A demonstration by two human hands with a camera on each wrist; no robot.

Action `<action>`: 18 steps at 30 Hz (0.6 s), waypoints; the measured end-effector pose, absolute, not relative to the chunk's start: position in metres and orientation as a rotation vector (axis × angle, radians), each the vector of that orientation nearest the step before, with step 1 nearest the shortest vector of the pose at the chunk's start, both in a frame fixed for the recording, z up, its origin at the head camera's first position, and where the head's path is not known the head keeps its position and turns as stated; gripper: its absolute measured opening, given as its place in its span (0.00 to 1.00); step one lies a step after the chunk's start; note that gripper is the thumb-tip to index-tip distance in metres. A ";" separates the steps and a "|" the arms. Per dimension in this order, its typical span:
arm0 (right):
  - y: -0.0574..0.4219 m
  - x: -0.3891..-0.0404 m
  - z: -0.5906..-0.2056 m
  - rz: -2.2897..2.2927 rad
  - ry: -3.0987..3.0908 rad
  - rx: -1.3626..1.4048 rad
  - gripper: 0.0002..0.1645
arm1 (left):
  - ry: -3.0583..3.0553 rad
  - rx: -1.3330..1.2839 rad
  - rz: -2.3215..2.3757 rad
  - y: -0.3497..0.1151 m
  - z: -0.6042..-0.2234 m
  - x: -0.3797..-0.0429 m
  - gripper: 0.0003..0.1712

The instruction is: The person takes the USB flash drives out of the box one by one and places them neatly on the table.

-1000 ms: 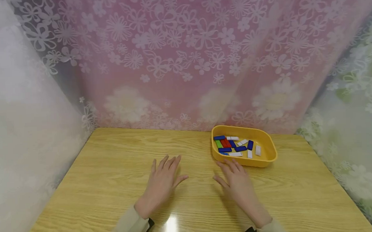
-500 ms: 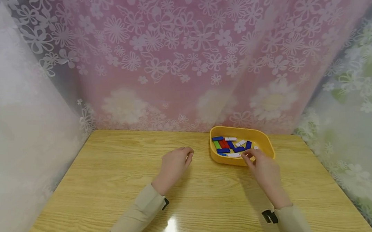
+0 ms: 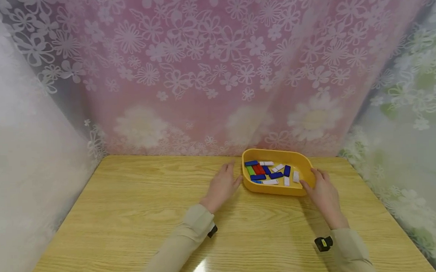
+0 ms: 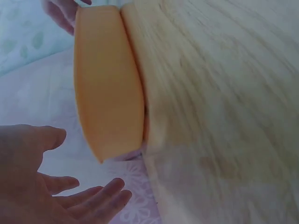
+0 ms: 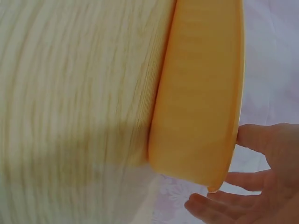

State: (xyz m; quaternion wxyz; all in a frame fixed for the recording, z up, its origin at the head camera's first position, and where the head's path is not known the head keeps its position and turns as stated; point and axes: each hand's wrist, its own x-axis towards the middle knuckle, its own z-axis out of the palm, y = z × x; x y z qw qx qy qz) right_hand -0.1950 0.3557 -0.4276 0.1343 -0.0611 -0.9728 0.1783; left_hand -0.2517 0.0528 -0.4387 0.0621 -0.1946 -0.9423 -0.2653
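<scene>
A yellow plastic basket [image 3: 279, 191] with rounded corners stands at the back right of the table in the head view. Inside lie several small oblong pieces [image 3: 276, 175] in blue, white, red and green; their exact kind is too small to tell. My left hand [image 3: 221, 187] is just off the basket's left end, fingers spread and holding nothing. At the opposite end, my right hand [image 3: 324, 194] touches the rim. In the right wrist view its thumb [image 5: 252, 136] meets the rim while the other fingers extend loosely past the corner. Both wrist views show the basket's outer wall [image 4: 108, 79].
The wooden table [image 3: 141, 212] spreads out to the left and front of the basket. A pink flowered curtain [image 3: 201, 80] hangs right behind the table's back edge. Pale cloths hang at the left [image 3: 32, 140] and right [image 3: 408, 144] sides.
My left hand has moved right toward the basket and its fingers have opened out. The right hand went from over the basket's front to its right end. The basket shows little movement.
</scene>
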 end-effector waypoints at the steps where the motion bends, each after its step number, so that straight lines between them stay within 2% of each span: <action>1: 0.357 -0.196 -0.428 0.530 -2.848 -0.196 0.40 | -2.869 -0.589 -0.796 0.057 -0.441 -0.254 0.37; 5: 0.362 -0.199 -0.427 0.595 -2.939 -0.244 0.46 | -2.941 -0.638 -0.752 0.070 -0.445 -0.257 0.40; 18: 0.363 -0.199 -0.427 0.746 -3.006 -0.291 0.52 | -2.909 -0.768 -0.860 0.085 -0.455 -0.261 0.39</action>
